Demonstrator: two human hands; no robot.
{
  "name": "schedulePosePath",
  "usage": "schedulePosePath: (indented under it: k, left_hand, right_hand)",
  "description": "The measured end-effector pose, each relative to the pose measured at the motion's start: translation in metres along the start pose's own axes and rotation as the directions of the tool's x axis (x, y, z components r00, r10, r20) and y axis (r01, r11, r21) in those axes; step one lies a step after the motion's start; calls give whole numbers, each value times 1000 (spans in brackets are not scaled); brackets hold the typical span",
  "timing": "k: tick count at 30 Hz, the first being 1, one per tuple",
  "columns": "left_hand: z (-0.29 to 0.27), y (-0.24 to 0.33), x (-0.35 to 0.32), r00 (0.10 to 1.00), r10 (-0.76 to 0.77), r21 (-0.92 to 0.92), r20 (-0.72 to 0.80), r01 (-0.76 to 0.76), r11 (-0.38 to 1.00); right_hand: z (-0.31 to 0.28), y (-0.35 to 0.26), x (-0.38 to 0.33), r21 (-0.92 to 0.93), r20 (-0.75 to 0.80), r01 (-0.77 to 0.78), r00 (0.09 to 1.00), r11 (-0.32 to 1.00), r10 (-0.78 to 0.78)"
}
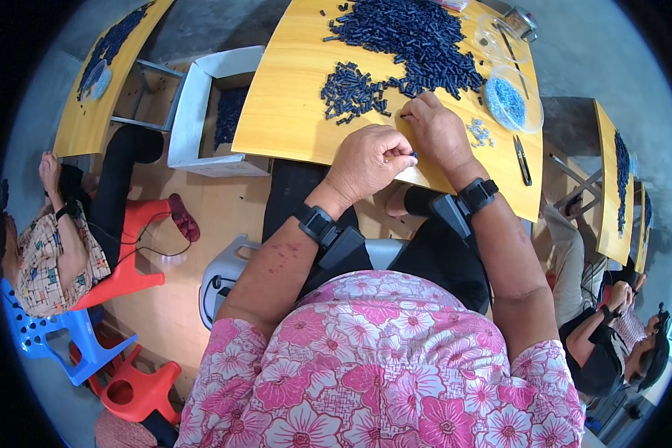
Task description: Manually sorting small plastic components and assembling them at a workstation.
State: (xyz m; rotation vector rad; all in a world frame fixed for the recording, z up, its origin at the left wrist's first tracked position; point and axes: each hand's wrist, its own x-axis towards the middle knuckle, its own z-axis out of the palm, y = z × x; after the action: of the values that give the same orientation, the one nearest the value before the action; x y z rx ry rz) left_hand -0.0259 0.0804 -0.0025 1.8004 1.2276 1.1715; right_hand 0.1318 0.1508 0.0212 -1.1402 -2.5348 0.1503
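Observation:
My left hand (369, 155) is closed in a pinch near the table's front edge, with a small dark blue piece (414, 155) showing at its fingertips. Just beyond and to the right, my right hand (442, 136) has its thumb and fingers pressed together low over the tabletop; whatever they hold is too small to make out. A smaller heap of short dark blue tubular pieces (351, 91) lies ahead of my left hand. Behind it spreads a much larger heap of them (418, 41). Several small clear pieces (479, 133) lie right of my right hand.
On the yellow table (280, 112), a clear tub (534, 119) holds light blue bits, beside black tweezers (523, 160). Another clear container (493, 33) and a metal can (521, 22) stand farther back. A white box (194, 112) is left of the table. People sit at both sides.

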Motion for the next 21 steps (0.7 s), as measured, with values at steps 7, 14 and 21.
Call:
schedulePosePath:
  k: [7,14,21]
  left_hand:
    - [1,1,0,998,-59,-23,3,59,998]
    - [2,-1,0,999,-44,12,-2,44,999]
    - [4,1,2,999,-48,17,5,48,999]
  right_hand:
    - [1,0,-30,11,43,43,998,999,-43]
    - [-2,-4,-50,40,-45,65,997,997,-63]
    - [-3,1,-52,185,-58,-40,997,982,52]
